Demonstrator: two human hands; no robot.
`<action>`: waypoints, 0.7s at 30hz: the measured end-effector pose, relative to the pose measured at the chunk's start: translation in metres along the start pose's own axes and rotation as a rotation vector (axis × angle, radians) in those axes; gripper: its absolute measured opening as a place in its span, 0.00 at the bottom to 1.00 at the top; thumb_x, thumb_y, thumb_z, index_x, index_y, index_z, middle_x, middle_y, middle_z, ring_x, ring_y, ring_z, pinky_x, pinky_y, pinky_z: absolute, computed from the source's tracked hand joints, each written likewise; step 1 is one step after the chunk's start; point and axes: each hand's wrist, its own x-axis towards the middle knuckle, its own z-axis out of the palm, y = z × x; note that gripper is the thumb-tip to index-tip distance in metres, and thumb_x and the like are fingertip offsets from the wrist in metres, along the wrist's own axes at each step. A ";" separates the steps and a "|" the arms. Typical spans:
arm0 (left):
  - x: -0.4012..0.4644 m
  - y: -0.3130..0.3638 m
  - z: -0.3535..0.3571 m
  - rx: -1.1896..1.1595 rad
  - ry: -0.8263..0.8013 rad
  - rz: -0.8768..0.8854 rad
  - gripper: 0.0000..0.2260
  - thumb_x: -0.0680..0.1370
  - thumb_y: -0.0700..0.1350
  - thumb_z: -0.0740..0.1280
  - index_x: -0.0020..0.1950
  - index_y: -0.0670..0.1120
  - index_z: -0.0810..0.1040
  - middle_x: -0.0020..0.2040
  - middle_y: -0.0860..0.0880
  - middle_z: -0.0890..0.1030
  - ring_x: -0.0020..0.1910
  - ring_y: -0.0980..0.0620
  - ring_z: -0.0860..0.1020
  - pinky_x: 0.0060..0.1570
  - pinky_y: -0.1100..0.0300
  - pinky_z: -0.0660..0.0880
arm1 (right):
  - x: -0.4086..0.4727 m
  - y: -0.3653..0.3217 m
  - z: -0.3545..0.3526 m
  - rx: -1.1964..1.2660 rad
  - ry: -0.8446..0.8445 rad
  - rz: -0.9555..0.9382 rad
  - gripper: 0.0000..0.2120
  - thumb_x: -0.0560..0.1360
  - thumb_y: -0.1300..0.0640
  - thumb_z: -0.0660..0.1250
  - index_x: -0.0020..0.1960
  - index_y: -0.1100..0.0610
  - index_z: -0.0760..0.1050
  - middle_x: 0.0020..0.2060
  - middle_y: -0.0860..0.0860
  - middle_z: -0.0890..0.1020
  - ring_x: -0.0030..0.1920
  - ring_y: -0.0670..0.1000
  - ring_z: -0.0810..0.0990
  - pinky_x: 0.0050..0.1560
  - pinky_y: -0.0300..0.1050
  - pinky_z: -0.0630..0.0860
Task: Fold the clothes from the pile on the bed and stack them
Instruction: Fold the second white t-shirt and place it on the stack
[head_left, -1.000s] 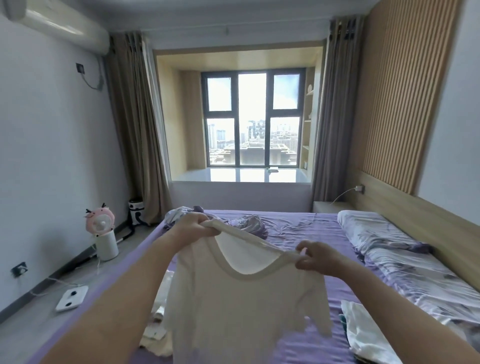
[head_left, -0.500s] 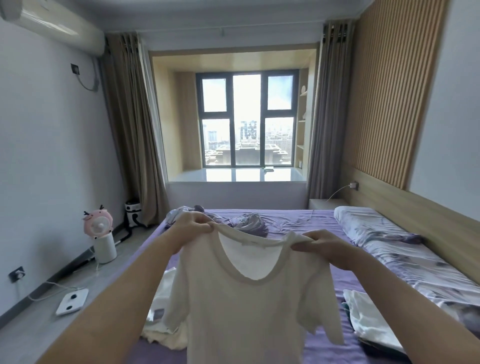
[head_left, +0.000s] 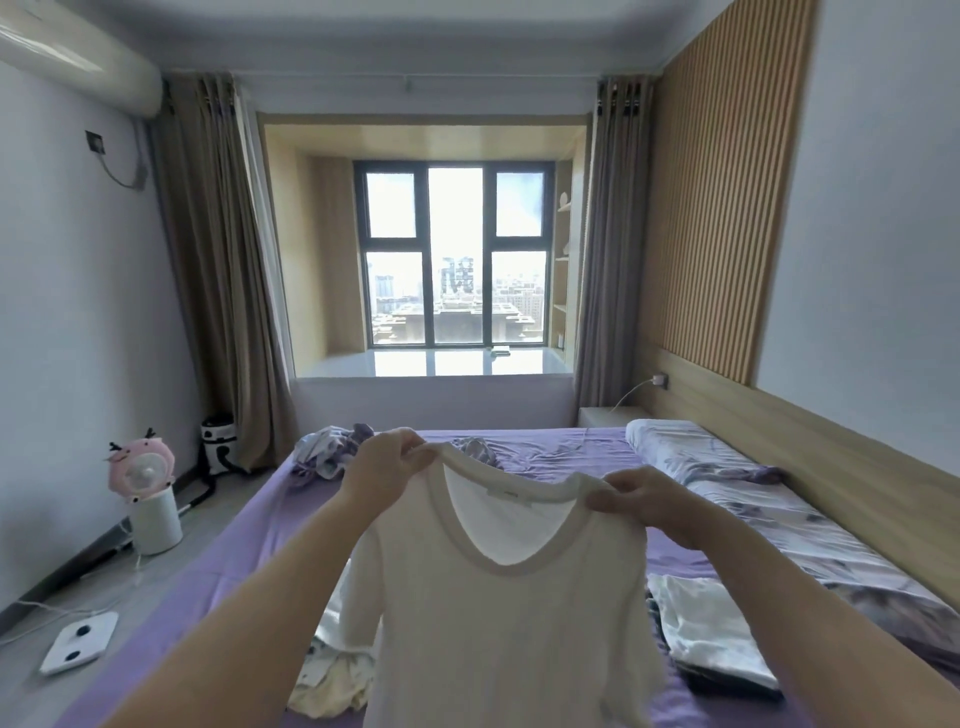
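The bed (head_left: 545, 457) stretches away toward the window, and its purple sheet lies bare from the T-shirt back to its far edge; its left edge drops to open floor. A cream T-shirt (head_left: 498, 623) hangs in the air above the near part of the bed, long axis upright, neckline at the top and open toward the camera, hem cut off by the lower frame edge. The left hand (head_left: 382, 467) has its grip pinched on one shoulder seam and the right hand (head_left: 641, 499) on the other, with the left shoulder held a little higher. Behind the T-shirt, left of it, a crumpled pale garment (head_left: 332, 680) is partly hidden; right of it lies a folded stack (head_left: 711, 639), its lower layers hard to make out. A loose pile (head_left: 332, 452) sits at the bed's far left corner.
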 end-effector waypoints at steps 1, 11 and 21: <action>0.001 0.001 0.001 -0.009 -0.008 -0.017 0.12 0.76 0.54 0.68 0.43 0.46 0.79 0.32 0.56 0.75 0.35 0.54 0.73 0.34 0.66 0.64 | 0.000 0.000 -0.001 -0.050 0.034 -0.011 0.11 0.72 0.58 0.71 0.34 0.60 0.75 0.31 0.52 0.74 0.33 0.48 0.71 0.34 0.37 0.68; -0.001 0.016 -0.002 0.409 0.097 -0.012 0.16 0.79 0.62 0.53 0.45 0.52 0.71 0.29 0.53 0.70 0.37 0.49 0.74 0.30 0.59 0.60 | 0.005 -0.002 -0.003 -0.769 0.333 -0.165 0.15 0.77 0.46 0.62 0.42 0.54 0.62 0.35 0.52 0.76 0.42 0.57 0.77 0.40 0.47 0.68; 0.004 0.010 0.004 -0.051 -0.016 0.056 0.15 0.75 0.59 0.67 0.35 0.50 0.75 0.28 0.53 0.71 0.31 0.53 0.70 0.35 0.57 0.66 | 0.001 -0.002 -0.006 -0.869 0.428 -0.269 0.26 0.74 0.38 0.62 0.28 0.53 0.58 0.23 0.46 0.66 0.30 0.48 0.68 0.32 0.44 0.62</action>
